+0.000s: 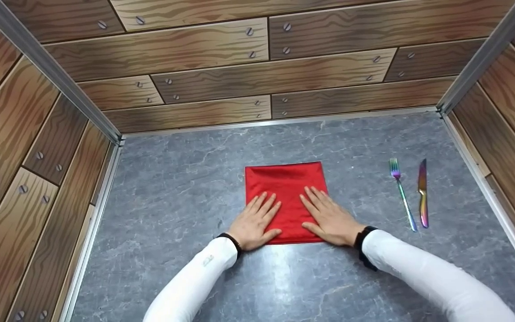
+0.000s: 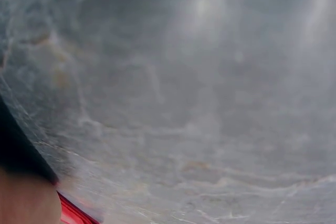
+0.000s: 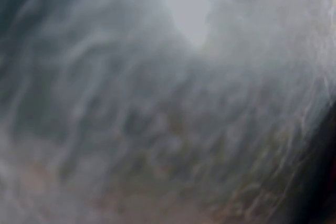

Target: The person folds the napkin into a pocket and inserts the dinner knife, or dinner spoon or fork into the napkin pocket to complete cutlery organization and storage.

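A red folded cloth (image 1: 291, 179), roughly square with a satin sheen, lies flat on the grey marbled tabletop. My left hand (image 1: 255, 222) rests on its left edge, fingers straight and spread, palm down. On the right edge lies my right hand (image 1: 331, 218), likewise flat with straight fingers. Between the two hands the middle of the cloth shows. In the left wrist view, only a sliver of the red cloth (image 2: 75, 212) appears beside a bit of the left hand (image 2: 26, 200). The right wrist view shows mostly blurred tabletop.
To the right of the cloth lie a rainbow-coloured fork (image 1: 403, 194) and, beside it, a matching knife (image 1: 423, 197), both pointing away from me. Wood-patterned panels (image 1: 221, 53) wall in the grey tabletop (image 1: 172, 192) at the back, left and right.
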Action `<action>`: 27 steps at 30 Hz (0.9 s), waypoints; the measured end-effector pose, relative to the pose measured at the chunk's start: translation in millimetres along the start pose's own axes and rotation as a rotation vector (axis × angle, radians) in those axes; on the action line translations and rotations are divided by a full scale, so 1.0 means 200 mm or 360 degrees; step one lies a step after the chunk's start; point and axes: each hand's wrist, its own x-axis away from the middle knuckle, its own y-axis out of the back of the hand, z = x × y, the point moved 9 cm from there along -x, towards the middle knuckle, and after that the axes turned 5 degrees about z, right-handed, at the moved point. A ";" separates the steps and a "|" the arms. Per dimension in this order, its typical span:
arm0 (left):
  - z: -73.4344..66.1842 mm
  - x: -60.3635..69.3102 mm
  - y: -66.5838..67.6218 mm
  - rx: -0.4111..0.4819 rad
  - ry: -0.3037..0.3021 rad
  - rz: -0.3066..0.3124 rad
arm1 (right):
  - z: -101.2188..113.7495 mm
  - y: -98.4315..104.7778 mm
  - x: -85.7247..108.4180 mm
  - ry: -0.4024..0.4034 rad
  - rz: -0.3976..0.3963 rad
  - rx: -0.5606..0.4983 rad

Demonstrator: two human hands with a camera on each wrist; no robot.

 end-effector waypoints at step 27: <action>0.37 -0.13 0.20 0.0059 0.0433 0.0076 | 0.26 0.16 0.25 -0.0359 -0.0062 -0.0141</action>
